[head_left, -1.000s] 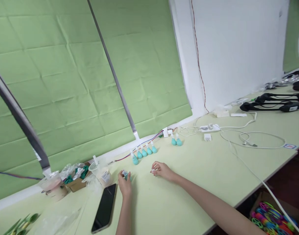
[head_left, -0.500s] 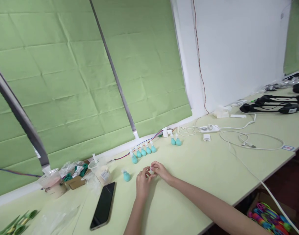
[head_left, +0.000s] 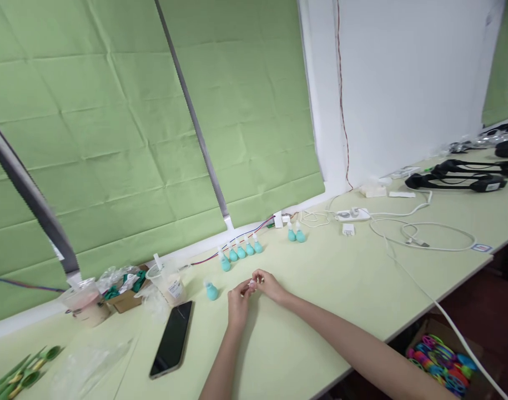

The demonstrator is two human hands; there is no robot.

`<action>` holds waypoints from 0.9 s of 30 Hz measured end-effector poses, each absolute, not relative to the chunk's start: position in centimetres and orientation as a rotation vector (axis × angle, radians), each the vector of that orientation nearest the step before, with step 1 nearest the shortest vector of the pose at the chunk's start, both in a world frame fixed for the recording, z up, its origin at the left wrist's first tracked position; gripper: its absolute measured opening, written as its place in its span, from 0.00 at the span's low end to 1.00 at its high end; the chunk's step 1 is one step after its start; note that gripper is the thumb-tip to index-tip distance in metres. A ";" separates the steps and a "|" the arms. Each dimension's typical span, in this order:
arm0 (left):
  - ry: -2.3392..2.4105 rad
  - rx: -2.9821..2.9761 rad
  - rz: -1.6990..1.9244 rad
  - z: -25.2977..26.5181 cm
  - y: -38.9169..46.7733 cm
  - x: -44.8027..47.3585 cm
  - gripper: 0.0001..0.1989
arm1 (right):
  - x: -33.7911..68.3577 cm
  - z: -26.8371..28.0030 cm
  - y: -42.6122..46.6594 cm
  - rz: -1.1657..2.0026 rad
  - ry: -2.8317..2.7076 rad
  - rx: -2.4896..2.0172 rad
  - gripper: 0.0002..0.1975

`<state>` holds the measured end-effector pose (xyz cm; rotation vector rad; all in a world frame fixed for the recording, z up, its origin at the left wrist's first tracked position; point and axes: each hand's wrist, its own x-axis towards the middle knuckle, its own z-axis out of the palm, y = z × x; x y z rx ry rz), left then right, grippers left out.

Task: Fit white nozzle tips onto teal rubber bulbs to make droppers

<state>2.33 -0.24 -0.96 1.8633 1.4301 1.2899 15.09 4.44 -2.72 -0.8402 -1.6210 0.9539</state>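
Observation:
Above the table (head_left: 303, 300), my left hand (head_left: 238, 305) and my right hand (head_left: 271, 286) meet fingertip to fingertip. Both pinch a small whitish piece (head_left: 252, 284), too small and partly covered to name. A teal squeeze bulb with a clear tip (head_left: 212, 291) stands just left of my left hand. Beyond the hands, several more bulbs (head_left: 241, 252) like it stand in a row near the wall, one (head_left: 225, 264) slightly in front. Two others (head_left: 300, 236) stand together farther right.
A phone (head_left: 171, 340) lies left of my forearm. Behind it are two plastic cups (head_left: 173, 285) and an open carton (head_left: 126, 301). White cables (head_left: 407, 239), a power strip (head_left: 351, 215) and black devices (head_left: 457, 181) lie right. A box of colourful toys (head_left: 443, 361) sits below the edge.
Both hands stay together around the small whitish piece; the fingers have shifted slightly and the piece shows a bit more. The view has moved a little. The bulbs stand unchanged.

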 end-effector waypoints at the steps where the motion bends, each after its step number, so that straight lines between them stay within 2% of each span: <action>1: 1.452 1.882 1.277 -0.9 -0.3 2.3 0.20 | 15.1 -2.7 4.3 0.944 -1.622 -0.833 0.05; 11: 1.673 2.066 1.241 -1.9 -0.1 1.7 0.18 | 15.6 -2.6 4.4 0.733 -1.659 -0.824 0.06; 19: 1.857 2.286 1.033 -1.8 -0.5 1.9 0.17 | 16.1 -3.0 5.4 0.932 -1.703 -0.840 0.06; 27: 1.868 2.293 1.011 -1.7 -0.3 1.9 0.18 | 15.5 -2.3 4.1 0.848 -1.561 -0.927 0.06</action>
